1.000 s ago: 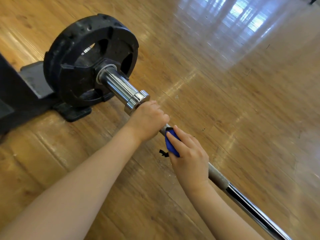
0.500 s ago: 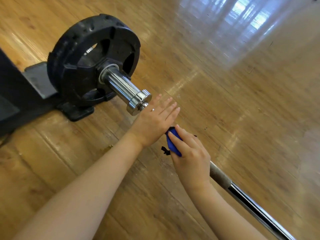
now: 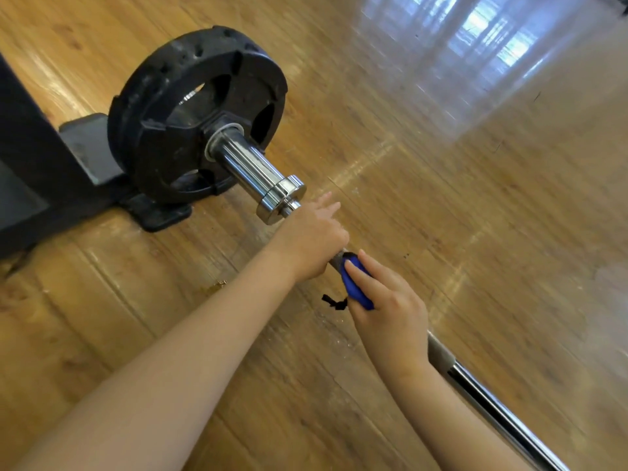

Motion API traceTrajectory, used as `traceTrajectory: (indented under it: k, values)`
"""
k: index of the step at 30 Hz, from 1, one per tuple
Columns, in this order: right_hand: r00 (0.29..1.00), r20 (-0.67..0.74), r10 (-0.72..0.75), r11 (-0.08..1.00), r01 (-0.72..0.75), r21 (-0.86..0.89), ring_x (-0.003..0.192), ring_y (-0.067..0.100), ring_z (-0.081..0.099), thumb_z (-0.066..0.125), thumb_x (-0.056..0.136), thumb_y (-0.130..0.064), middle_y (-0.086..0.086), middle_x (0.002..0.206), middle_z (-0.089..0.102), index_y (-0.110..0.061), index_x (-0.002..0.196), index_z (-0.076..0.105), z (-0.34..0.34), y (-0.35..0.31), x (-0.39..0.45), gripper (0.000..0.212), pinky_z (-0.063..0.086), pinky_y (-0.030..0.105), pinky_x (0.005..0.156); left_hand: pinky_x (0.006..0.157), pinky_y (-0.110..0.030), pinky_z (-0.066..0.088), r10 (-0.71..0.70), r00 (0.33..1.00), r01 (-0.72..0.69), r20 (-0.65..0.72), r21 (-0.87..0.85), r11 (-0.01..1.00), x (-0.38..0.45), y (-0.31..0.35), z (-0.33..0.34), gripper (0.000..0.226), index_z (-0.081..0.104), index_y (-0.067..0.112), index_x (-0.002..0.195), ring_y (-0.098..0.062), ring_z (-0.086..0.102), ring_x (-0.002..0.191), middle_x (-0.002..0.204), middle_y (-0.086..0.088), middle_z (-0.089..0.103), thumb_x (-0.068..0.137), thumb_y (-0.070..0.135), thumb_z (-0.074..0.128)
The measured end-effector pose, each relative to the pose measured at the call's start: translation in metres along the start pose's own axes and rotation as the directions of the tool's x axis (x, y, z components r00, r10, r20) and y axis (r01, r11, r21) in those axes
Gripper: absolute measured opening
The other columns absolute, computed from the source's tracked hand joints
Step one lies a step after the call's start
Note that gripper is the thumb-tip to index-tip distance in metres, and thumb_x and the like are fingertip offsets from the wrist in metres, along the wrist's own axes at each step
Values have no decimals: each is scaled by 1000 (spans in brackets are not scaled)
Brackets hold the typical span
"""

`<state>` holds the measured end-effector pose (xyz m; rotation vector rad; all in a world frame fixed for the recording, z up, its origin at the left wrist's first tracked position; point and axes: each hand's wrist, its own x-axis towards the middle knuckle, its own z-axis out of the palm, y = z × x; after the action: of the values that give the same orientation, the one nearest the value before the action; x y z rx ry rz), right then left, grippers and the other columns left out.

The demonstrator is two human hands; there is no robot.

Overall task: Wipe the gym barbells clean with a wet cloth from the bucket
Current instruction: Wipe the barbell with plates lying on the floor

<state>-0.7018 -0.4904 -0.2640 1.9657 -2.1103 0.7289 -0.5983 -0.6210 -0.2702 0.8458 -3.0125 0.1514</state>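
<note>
The barbell (image 3: 482,394) runs from the lower right up to a chrome sleeve (image 3: 251,171) carrying a black weight plate (image 3: 190,107). My left hand (image 3: 311,237) sits on the bar just below the sleeve collar. Its lower fingers curl over the bar and two fingers stick out straight. My right hand (image 3: 390,321) is right behind it and holds a blue cloth (image 3: 355,283) wrapped on the bar. A black loop (image 3: 334,302) hangs from the cloth. No bucket is in view.
A black stand or rack base (image 3: 37,171) stands at the left behind the plate. The wooden floor (image 3: 475,215) stretches to the right and far side, with window glare at the top right.
My left hand let go of the bar and spread its fingers half a second ago; now it is back on the bar with the lower fingers curling round it. My right hand stayed with the cloth.
</note>
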Motion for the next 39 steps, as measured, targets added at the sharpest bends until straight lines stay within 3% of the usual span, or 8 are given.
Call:
traceTrajectory:
  k: [3, 10, 12, 17, 21, 27, 33, 39]
  values:
    - [999, -40, -17, 1000, 17, 5, 97, 22, 66, 60, 82, -20, 4, 113, 67, -10, 98, 75, -14, 15, -28, 24, 40, 16, 90, 109, -48, 29, -40, 964, 47, -263, 20, 999, -11, 4, 15, 41, 68, 9, 112, -30, 56, 119, 116, -10, 67, 82, 4, 39]
    - [994, -82, 71, 996, -75, -48, 84, 24, 70, 64, 72, -13, 6, 102, 72, -10, 88, 77, -8, 5, -21, 21, 40, 16, 76, 105, -48, 34, -10, 937, 17, -350, 15, 1000, -4, 16, 19, 19, 73, 8, 89, -31, 64, 106, 103, -12, 71, 76, 2, 61]
    - [997, -46, 54, 997, -56, -47, 87, 23, 69, 68, 68, -11, 5, 106, 71, -11, 93, 77, -9, 8, -21, 27, 43, 16, 77, 103, -46, 40, 3, 957, -16, -290, -44, 999, -3, 13, 10, 16, 72, 9, 79, -31, 64, 107, 100, -12, 72, 68, -2, 69]
    - [999, -22, 34, 998, -35, -49, 96, 26, 67, 74, 71, -3, 5, 114, 66, -8, 100, 74, -27, 24, -44, 29, 39, 17, 91, 118, -39, 5, 10, 998, -10, 64, 10, 1000, 7, 15, -4, 24, 62, 17, 112, -21, 30, 140, 134, -4, 56, 91, 9, 52]
    - [997, -50, 58, 996, -61, -59, 87, 26, 69, 70, 67, -8, 8, 105, 71, -8, 94, 76, -15, 12, -28, 28, 46, 20, 78, 115, -47, 7, -38, 994, 42, -106, 39, 998, -3, 18, 4, 24, 65, 16, 108, -26, 43, 132, 125, -6, 62, 87, 9, 55]
    - [999, -40, 1, 1000, -1, -13, 99, 27, 67, 78, 71, -5, 7, 114, 67, -9, 99, 75, -12, 13, -35, 28, 49, 25, 86, 110, -50, 19, -15, 926, 49, -377, 79, 996, -7, 40, 19, 33, 68, 9, 112, -29, 57, 118, 117, -10, 67, 87, 10, 47]
    - [996, -54, 76, 996, -78, -42, 91, 26, 69, 83, 63, 1, 7, 106, 70, -9, 92, 76, -17, 14, -35, 31, 38, 17, 86, 106, -46, 36, -28, 965, 42, -262, 49, 998, -7, 38, 5, 15, 73, 11, 91, -30, 60, 115, 110, -12, 69, 77, 10, 69]
    - [995, -65, 73, 996, -76, -37, 89, 24, 69, 69, 68, -8, 8, 107, 70, -9, 98, 75, -10, 8, -27, 31, 46, 24, 79, 119, -43, 3, 59, 989, -64, 133, 33, 997, 12, 34, -16, 21, 60, 16, 106, -24, 28, 141, 126, -5, 60, 95, 9, 44]
